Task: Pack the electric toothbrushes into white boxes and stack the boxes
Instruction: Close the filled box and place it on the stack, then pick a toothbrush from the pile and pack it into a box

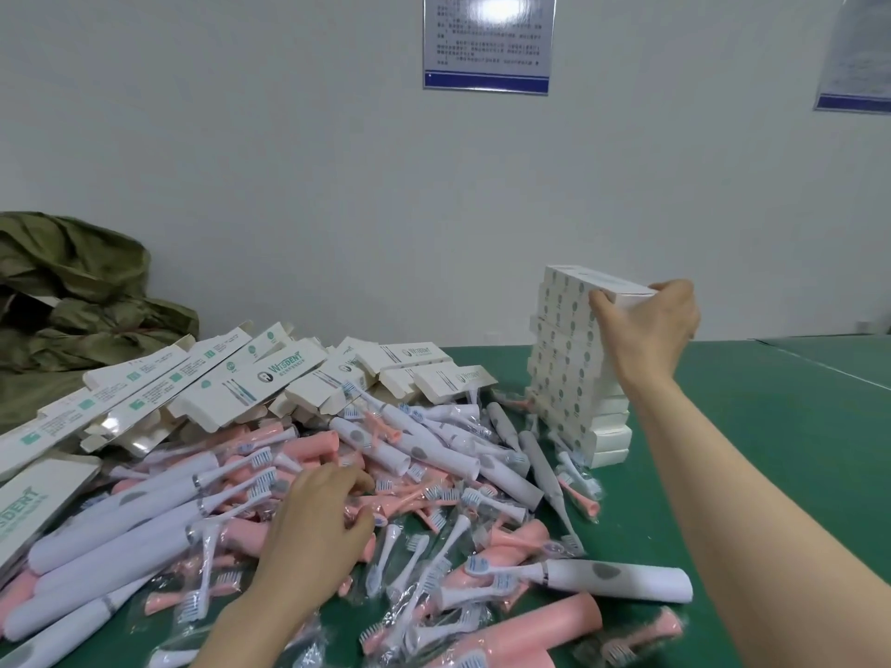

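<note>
One wonky stack (573, 378) by tabletop (771, 426) far edge; right hand (651, 320) grips top box (598, 282), nudge could topple it. Left hand (318, 518) curled among toothbrushes (144, 523), hold unclear.

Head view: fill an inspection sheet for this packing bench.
Surface: green table mat, bare at right.
Job's things: heap of pink and white plastic electric toothbrushes; open white cardboard boxes behind it; tall stack of closed white boxes.
Clutter: loose bagged brush heads; crumpled olive-green fabric sack.
Grips: left hand down in the heap, hold unclear; right hand holds the topmost white box on the stack.
Cables: nothing seen.
Surroundings: white wall, two blue-framed notices.
</note>
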Available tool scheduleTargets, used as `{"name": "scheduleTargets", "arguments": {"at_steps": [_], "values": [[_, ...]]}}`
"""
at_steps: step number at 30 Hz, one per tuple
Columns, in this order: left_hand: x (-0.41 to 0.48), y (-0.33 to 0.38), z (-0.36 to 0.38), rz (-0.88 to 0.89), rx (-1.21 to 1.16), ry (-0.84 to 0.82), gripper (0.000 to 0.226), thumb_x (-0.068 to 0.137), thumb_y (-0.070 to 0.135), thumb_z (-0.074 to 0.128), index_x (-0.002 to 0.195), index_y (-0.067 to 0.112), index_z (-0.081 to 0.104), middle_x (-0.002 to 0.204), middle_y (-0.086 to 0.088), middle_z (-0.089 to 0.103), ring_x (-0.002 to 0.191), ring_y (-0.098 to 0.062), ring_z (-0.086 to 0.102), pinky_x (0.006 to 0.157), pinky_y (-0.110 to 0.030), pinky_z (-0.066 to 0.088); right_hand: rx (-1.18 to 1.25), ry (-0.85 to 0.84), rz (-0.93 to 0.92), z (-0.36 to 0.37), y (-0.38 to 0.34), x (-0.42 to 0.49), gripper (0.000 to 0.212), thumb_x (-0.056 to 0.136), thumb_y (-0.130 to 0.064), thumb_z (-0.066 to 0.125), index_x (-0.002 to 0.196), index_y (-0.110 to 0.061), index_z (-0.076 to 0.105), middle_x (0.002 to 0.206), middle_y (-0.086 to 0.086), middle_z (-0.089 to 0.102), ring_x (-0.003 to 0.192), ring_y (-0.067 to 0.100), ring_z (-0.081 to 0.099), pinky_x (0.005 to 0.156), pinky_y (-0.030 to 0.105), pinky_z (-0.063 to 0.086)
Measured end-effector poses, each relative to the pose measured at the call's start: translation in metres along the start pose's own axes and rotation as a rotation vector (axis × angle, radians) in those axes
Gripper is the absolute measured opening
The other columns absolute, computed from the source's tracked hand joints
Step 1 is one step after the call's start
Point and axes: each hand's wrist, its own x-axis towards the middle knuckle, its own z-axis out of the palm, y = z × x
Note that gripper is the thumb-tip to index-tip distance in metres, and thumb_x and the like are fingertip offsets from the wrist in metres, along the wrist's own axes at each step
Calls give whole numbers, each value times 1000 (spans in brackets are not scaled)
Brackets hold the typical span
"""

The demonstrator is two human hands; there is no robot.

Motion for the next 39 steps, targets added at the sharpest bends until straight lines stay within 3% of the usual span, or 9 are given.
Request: {"name": "scheduleTargets", "arguments": {"at_steps": [6,16,19,22,26,29,33,36,39], "values": [[-2,-4,1,45,10,-4,17,88,30,59,103,37,56,91,29,43,93,5,40,80,-18,30,9,-34,19,8,5,4,57,78,-34,71,114,-2,41,117,12,45,112,28,39,76,22,22],[-1,-4,0,28,4,-47,20,89,30,58,97,45,47,92,29,43,97,4,39,85,-17,32,11,-58,-86,-5,4,-2,88,69,-34,80,138,-7,31,132,12,40,123,28,34,91,26,26],[-1,-3,2,23,7,-61,21,89,30,57,97,46,46,95,28,44,99,3,40,86,-17,31,-14,-169,-107,-6,5,-3,77,75,-27,77,138,-15,34,128,11,46,109,24,44,82,31,36],[-4,-1,1,18,8,-88,22,89,30,57,99,45,45,98,27,44,104,1,42,86,-17,31,1,-213,-91,-7,9,0,57,81,-22,69,132,-18,42,121,10,51,90,16,44,72,29,34],[7,14,-6,40,82,-50,26,90,31,54,114,40,49,109,23,39,110,1,34,100,-26,33,28,-196,-86,-6,11,8,53,80,-21,67,128,-15,45,112,9,53,86,16,43,66,28,31],[41,56,-1,83,-270,20,34,92,26,56,125,28,52,118,18,49,106,0,44,94,-22,36,52,-185,-73,-5,16,7,53,80,-21,66,128,-15,45,104,8,53,82,17,47,64,28,33],[112,135,34,-98,-690,-220,52,100,38,38,148,24,24,150,1,35,121,-10,41,88,-18,39,60,-211,-87,-3,24,10,59,77,-23,69,129,-16,42,109,7,50,85,17,47,66,27,34],[159,184,61,-274,-982,-446,63,100,52,23,151,30,-6,158,-4,15,139,-27,27,105,-44,34,118,-243,-83,0,26,18,67,75,-21,70,133,-20,38,111,3,43,87,15,44,62,19,31],[186,214,87,-307,-1143,-398,63,96,62,18,150,38,-4,155,-7,26,137,-34,32,110,-56,28,169,-307,-112,1,29,26,57,74,-22,71,124,-25,45,110,4,48,88,16,50,64,17,35]]}}
